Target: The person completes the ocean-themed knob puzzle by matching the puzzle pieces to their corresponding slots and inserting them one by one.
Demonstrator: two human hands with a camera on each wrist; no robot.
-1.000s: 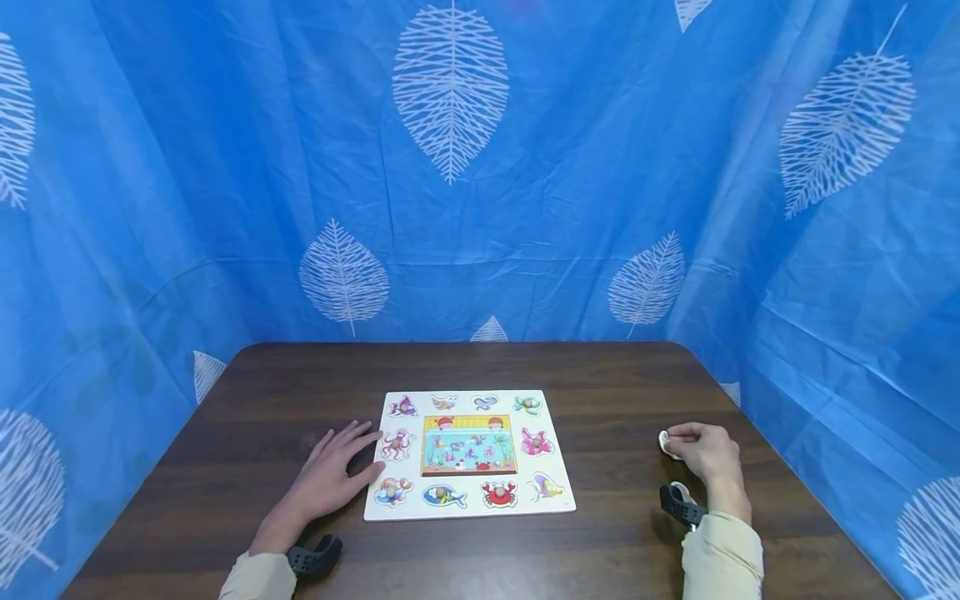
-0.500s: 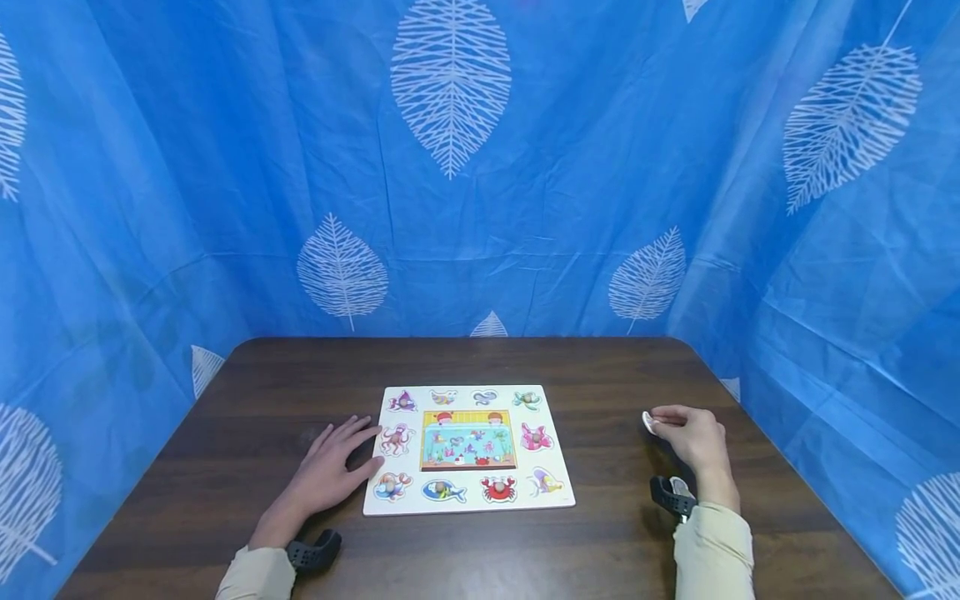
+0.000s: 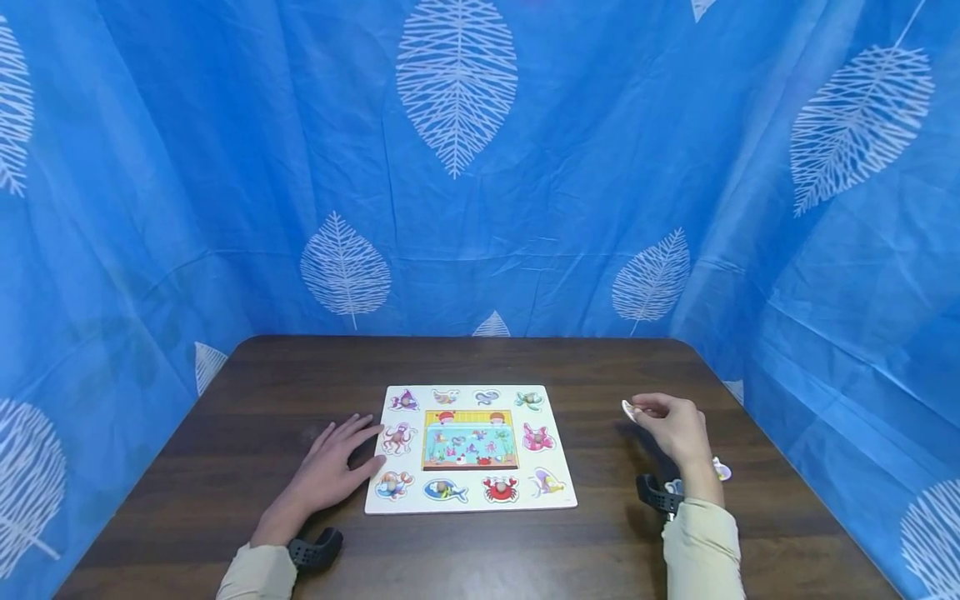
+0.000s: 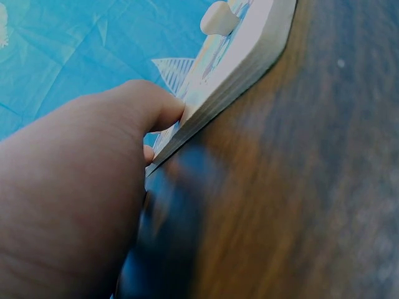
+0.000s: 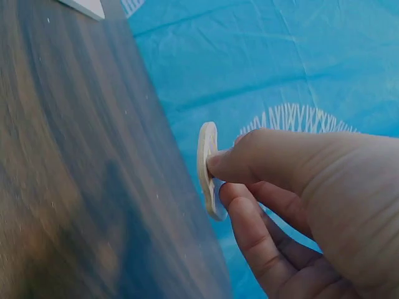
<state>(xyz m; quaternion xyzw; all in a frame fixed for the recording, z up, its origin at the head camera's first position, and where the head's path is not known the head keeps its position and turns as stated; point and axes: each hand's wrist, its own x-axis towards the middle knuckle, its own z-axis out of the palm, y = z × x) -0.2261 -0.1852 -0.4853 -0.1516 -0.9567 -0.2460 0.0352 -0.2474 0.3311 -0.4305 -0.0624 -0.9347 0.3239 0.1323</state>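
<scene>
A white wooden puzzle board [image 3: 527,465] lies on the table, with sea-animal shapes around a printed fish tank; several shapes have round knobs. My left hand [image 3: 330,471] rests at its left edge, fingers extended. In the left wrist view, the thumb touches the board's top near the rim [image 4: 230,87], beside a knob [image 4: 219,18]. Off to the board's right, my right hand [image 3: 675,429] pinches a small wooden puzzle piece [image 3: 629,410] between thumb and fingers. That piece [image 5: 204,168] is tilted nearly on edge above the table; its picture is turned away.
A purple-and-white puzzle piece [image 3: 722,468] lies on the table right of my right wrist. Another piece [image 3: 673,486] is partly hidden by the right wristband [image 3: 658,497]. Behind the dark wooden table [image 3: 480,550] hangs a blue curtain [image 3: 555,208] with white leaf prints.
My right hand has moved left toward the board, carrying the puzzle piece off the table. The purple-and-white piece has come into view behind it. The left hand stays at the board's edge.
</scene>
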